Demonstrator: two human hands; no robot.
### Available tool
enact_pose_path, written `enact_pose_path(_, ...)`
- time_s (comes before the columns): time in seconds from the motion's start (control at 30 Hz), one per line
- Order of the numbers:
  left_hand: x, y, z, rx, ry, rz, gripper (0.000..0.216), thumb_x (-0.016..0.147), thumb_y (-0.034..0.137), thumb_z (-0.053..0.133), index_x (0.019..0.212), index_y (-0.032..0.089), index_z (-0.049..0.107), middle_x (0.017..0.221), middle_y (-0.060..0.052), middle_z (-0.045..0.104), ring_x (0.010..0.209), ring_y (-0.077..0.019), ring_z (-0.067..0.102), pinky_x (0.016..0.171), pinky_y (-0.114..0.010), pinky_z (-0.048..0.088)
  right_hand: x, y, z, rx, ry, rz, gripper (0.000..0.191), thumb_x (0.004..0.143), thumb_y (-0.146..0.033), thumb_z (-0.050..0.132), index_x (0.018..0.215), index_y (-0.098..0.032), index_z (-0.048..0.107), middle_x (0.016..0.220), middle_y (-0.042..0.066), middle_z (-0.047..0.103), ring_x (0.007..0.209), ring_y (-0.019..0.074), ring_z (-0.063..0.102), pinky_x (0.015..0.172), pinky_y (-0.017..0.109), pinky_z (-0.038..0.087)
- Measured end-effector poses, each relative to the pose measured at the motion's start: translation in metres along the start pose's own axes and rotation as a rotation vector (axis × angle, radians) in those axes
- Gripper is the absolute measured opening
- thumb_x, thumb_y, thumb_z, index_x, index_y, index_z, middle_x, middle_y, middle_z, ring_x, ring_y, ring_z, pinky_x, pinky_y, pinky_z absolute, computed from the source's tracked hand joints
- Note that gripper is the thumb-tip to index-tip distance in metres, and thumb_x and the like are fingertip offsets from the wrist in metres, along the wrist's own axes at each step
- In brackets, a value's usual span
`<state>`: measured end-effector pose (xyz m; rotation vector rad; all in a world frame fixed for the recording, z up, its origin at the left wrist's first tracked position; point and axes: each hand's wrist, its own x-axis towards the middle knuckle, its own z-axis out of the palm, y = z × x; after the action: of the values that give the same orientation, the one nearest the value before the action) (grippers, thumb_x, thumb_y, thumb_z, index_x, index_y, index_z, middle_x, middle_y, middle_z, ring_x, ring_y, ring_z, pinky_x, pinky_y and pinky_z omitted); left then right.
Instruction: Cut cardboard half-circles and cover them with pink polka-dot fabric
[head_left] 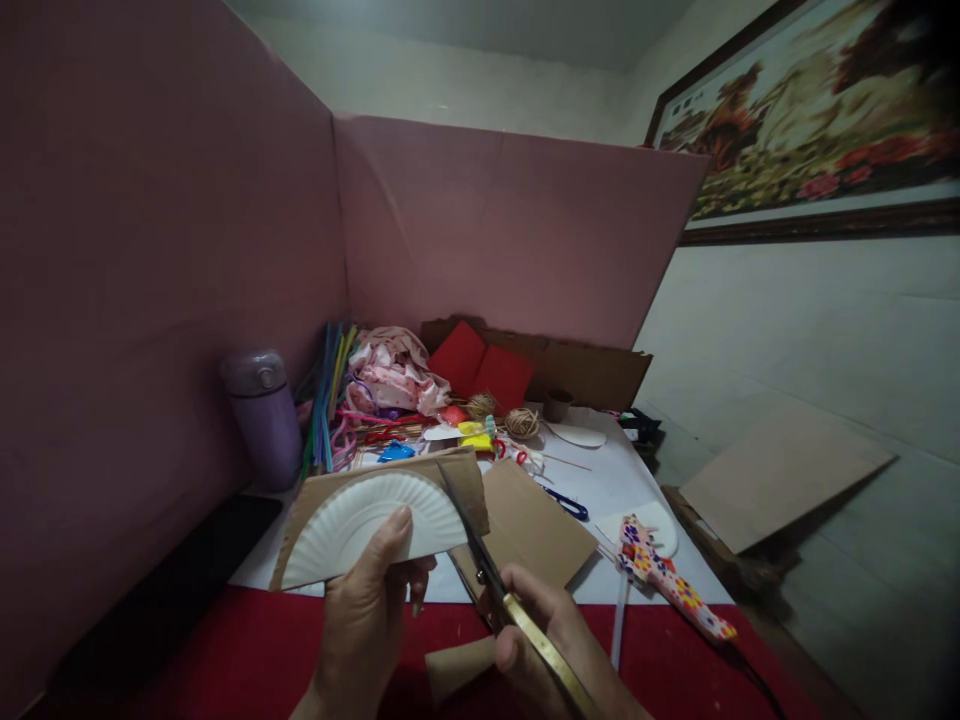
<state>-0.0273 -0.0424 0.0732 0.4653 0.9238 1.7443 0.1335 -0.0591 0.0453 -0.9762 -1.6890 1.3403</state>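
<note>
My left hand (371, 610) is closed on a white half paper plate (352, 522) with a fluted rim, thumb on top. Behind the plate, pressed flat against it, is a piece of brown cardboard (474, 488) that sticks out past its curved edge. My right hand (544, 640) grips scissors (491, 575) with gold-coloured handles and dark blades. The blades are spread, and they reach up to the cardboard by the plate's right end. A small cardboard scrap (466, 668) hangs or lies below the scissors; which of the two I cannot tell.
A cardboard sheet (536, 520) and blue-handled scissors (566, 503) lie behind. At right is a flower-patterned glue gun (667, 580) with a cord. A purple bottle (262, 420) stands left, near pipe cleaners (330, 400), twine balls (523, 423) and red sheets (480, 365).
</note>
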Motion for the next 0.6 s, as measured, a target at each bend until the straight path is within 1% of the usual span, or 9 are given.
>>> enact_pose_path(0.1, -0.001, 0.001, -0.001, -0.002, -0.012, -0.016, 0.024, 0.057, 0.029, 0.079, 0.052, 0.015, 0.060, 0.044, 0.004, 0.053, 0.035, -0.0079, 0.047, 0.030, -0.018, 0.035, -0.002, -0.003, 0.000, -0.024, -0.005, -0.033, 0.067, 0.065, -0.083, 0.047, 0.079, -0.018, 0.046, 0.059, -0.006, 0.029, 0.052, 0.0081, 0.022, 0.045, 0.023, 0.018)
enact_pose_path(0.2, -0.002, 0.001, -0.003, 0.014, -0.063, -0.048, 0.025, 0.058, 0.028, 0.080, 0.051, 0.015, 0.060, 0.044, 0.003, 0.054, 0.037, -0.0086, 0.049, 0.032, -0.018, 0.037, -0.003, -0.012, -0.002, -0.036, -0.062, -0.021, 0.073, 0.066, -0.086, 0.039, 0.090, -0.018, 0.048, 0.058, -0.006, 0.032, 0.050, 0.0084, 0.026, 0.044, 0.022, 0.018)
enact_pose_path(0.3, -0.002, 0.001, -0.006, 0.005, -0.061, -0.078, 0.024, 0.057, 0.026, 0.081, 0.050, 0.015, 0.060, 0.045, 0.003, 0.055, 0.039, -0.0089, 0.051, 0.034, -0.018, 0.039, -0.002, -0.018, -0.005, -0.035, -0.102, -0.023, 0.078, 0.064, -0.089, 0.035, 0.096, -0.018, 0.048, 0.060, -0.005, 0.036, 0.050, 0.0090, 0.030, 0.043, 0.022, 0.020)
enact_pose_path(0.43, 0.000, 0.001, -0.007, -0.004, -0.081, -0.109, 0.023, 0.054, 0.025, 0.082, 0.052, 0.015, 0.062, 0.045, 0.003, 0.056, 0.038, -0.0084, 0.049, 0.034, -0.018, 0.039, 0.001, -0.018, -0.007, -0.057, -0.087, -0.042, 0.077, 0.064, -0.088, 0.036, 0.093, -0.018, 0.049, 0.058, -0.005, 0.034, 0.051, 0.0092, 0.029, 0.044, 0.022, 0.020)
enact_pose_path(0.6, -0.001, 0.003, -0.004, -0.001, -0.103, -0.103, 0.025, 0.053, 0.027, 0.083, 0.052, 0.015, 0.061, 0.042, 0.004, 0.055, 0.036, -0.0088, 0.048, 0.032, -0.018, 0.036, 0.000, -0.019, -0.007, -0.030, -0.075, -0.060, 0.071, 0.067, -0.085, 0.040, 0.086, -0.017, 0.048, 0.059, -0.006, 0.031, 0.052, 0.0086, 0.025, 0.046, 0.022, 0.020)
